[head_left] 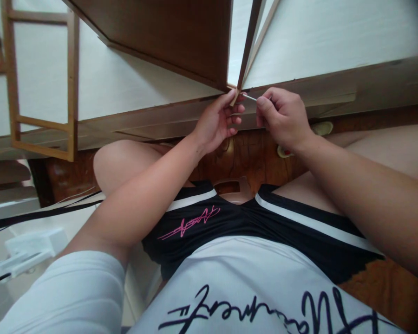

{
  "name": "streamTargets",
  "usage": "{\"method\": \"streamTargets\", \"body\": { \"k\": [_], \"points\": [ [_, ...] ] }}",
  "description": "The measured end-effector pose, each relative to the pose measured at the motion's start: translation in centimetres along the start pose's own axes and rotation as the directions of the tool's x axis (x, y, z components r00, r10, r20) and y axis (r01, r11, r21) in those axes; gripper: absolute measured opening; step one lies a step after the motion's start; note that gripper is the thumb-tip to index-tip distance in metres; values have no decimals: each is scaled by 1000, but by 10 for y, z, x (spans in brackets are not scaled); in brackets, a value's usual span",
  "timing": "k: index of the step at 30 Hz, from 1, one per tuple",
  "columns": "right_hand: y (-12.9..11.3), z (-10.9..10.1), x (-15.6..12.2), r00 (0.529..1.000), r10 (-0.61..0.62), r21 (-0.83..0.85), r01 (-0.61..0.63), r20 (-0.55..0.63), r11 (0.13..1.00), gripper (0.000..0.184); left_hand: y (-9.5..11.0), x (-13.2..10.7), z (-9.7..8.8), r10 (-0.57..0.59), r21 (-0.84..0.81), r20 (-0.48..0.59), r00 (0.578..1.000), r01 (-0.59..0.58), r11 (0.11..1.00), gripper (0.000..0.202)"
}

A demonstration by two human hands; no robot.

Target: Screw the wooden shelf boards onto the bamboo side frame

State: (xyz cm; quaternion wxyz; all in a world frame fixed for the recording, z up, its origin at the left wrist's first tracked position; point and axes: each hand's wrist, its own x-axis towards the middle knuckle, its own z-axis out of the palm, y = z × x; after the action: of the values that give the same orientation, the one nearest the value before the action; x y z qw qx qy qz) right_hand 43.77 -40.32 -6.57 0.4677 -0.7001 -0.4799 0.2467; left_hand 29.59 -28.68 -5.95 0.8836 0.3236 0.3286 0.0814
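My left hand [218, 118] pinches the near end of a wooden piece [234, 98] between thumb and fingers, at the table's edge. This end lies at the corner where a large brown wooden panel [174, 37] meets a narrow wooden strip [248, 44]. In a closed grip, my right hand [284, 113] holds a screwdriver [250, 97], its thin metal shaft pointing left at that corner. The handle is mostly hidden in my fist. Whether the tip touches a screw is too small to tell.
A light wooden frame [73, 88] lies at the left of the white tabletop [334, 41], sticking out over its front edge. Below the edge, my bare knees flank a dark wooden floor [244, 155]. White objects [31, 253] and black cables stand at the lower left.
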Motion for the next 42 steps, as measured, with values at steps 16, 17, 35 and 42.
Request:
{"method": "streamTargets", "body": {
  "k": [16, 17, 35, 42],
  "points": [
    [5, 2, 8, 961, 192, 499, -267, 197, 825, 33, -4, 2, 0, 27, -16, -22, 999, -27, 1000, 27],
    [4, 1, 8, 963, 189, 478, -261, 194, 839, 32, -4, 3, 0, 40, -15, -3, 999, -40, 999, 28],
    [13, 3, 7, 993, -70, 170, 85, -91, 982, 32, -9, 5, 3, 69, -39, -24, 997, -69, 997, 19],
    [13, 1, 4, 996, -45, 140, 56, -78, 989, 31, -3, 2, 2, 34, 5, 37, 999, -34, 999, 36]
  ]
}}
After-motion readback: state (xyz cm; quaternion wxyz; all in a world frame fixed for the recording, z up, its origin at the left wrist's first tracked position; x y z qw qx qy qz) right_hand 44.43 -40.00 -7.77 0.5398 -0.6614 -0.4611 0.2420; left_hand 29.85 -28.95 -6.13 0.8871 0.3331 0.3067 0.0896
